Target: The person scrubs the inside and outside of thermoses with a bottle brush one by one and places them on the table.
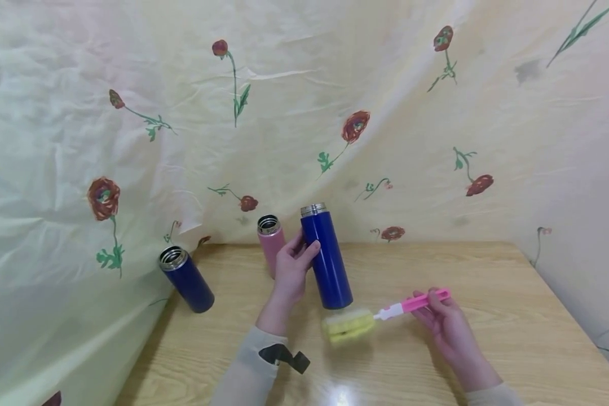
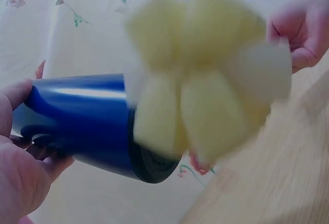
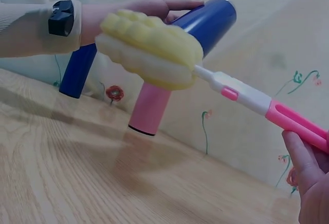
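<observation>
My left hand [image 1: 291,268] grips a tall blue vacuum flask [image 1: 327,259] around its upper body, lifted off the table. The flask has a bare steel neck and leans slightly, its base toward me. In my right hand [image 1: 449,332] is the pink handle of a bottle brush [image 1: 426,300], pinched between thumb and fingers. Its yellow and white sponge head [image 1: 349,325] points left, just below the flask's base in the head view. From the left wrist, the sponge [image 2: 205,111] looks blurred and overlaps the base of the flask [image 2: 97,121].
Behind my left hand stands a pink flask [image 1: 271,245] without a lid. A shorter dark blue flask [image 1: 186,279], also lidless, stands at the table's left edge. A flower-patterned cloth [image 1: 294,152] hangs behind the wooden table [image 1: 487,293] and along its sides.
</observation>
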Demonstrator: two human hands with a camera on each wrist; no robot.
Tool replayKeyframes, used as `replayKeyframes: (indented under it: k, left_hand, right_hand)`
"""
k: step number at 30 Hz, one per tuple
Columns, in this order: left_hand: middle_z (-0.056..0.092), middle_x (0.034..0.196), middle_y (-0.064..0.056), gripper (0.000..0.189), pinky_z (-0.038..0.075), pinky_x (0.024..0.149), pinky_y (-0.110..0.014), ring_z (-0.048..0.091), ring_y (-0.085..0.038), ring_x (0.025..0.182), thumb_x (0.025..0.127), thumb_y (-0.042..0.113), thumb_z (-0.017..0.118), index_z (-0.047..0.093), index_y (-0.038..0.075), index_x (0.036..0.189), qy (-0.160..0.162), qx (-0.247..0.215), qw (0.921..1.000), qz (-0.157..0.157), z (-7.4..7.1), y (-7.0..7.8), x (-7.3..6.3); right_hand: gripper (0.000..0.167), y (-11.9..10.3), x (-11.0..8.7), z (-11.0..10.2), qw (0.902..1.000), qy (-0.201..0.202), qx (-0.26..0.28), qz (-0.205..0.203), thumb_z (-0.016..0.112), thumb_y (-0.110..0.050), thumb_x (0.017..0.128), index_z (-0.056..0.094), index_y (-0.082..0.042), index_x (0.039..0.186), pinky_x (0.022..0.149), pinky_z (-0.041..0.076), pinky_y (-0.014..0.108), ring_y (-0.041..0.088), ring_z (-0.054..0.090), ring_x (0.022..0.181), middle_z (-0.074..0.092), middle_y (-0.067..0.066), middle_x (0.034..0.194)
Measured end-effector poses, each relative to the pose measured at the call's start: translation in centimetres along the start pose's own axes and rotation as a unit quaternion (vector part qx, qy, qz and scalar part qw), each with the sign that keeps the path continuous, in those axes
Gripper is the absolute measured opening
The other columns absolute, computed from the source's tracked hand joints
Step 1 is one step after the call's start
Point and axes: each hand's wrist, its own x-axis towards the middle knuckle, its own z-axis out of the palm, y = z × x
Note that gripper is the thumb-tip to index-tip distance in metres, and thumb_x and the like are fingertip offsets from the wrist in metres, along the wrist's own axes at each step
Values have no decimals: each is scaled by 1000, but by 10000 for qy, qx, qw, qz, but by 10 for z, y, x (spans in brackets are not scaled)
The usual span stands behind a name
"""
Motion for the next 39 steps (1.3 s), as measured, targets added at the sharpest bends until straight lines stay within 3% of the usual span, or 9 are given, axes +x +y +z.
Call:
replayKeyframes:
  k: [10, 15, 19, 26, 31, 35, 39]
  left_hand:
    - [51, 159, -22, 71, 51, 112, -50, 53, -34, 144, 100, 9, 74, 41, -1, 162, -33, 76, 9997, -228, 1, -6, -6]
    - [52, 158, -23, 70, 52, 111, -49, 55, -34, 142, 101, 9, 74, 41, -1, 161, -61, 37, 9997, -214, -1, -7, -9]
    - [49, 160, -23, 71, 51, 112, -50, 53, -35, 144, 100, 8, 74, 40, -2, 162, -75, 71, 9998, -186, -3, -8, -10]
    - [49, 161, -22, 70, 52, 112, -49, 54, -35, 142, 102, 9, 73, 39, -2, 162, -21, 48, 9997, -230, -6, -9, -12]
    - [47, 162, -22, 71, 52, 111, -48, 54, -35, 143, 101, 6, 72, 38, -2, 163, -23, 25, 9998, -198, -7, -10, -13]
    - [46, 162, -24, 72, 52, 111, -47, 52, -37, 145, 99, 2, 72, 37, -3, 162, -36, -27, 10000, -67, -8, -10, -13]
    - [48, 160, -27, 76, 52, 112, -45, 50, -38, 146, 95, -4, 74, 38, -4, 162, 162, -187, 9996, 101, -9, -12, -14]
  right_hand:
    - [9, 1, -2, 5, 9947, 1013, -196, -38, 49, -8, 113, 57, -5, 112, 95, 60, 36, 25, 78, 105, 79, 12, 110]
    - [13, 0, -4, 10, 9952, 875, -426, -120, 48, -7, 114, 61, -5, 110, 93, 61, 36, 24, 78, 103, 79, 12, 110]
    - [8, 0, -3, 15, 9933, 1009, -517, -240, 51, -9, 113, 59, -6, 112, 92, 62, 36, 24, 79, 103, 80, 11, 109]
    - [7, 0, -2, 14, 9942, 826, -634, -273, 51, -9, 113, 58, -5, 112, 92, 61, 36, 24, 78, 103, 79, 12, 110]
    - [6, 0, -2, 13, 9934, 925, -623, -280, 52, -9, 113, 57, -5, 113, 91, 61, 36, 23, 79, 102, 79, 11, 110]
    - [9, -1, -4, 11, 9934, 915, -614, -325, 51, -8, 113, 60, -6, 111, 90, 62, 35, 23, 79, 101, 80, 12, 110]
    - [13, -14, -7, 2, 9937, 904, -528, -389, 50, -5, 113, 62, -6, 110, 89, 62, 37, 25, 79, 100, 80, 14, 109]
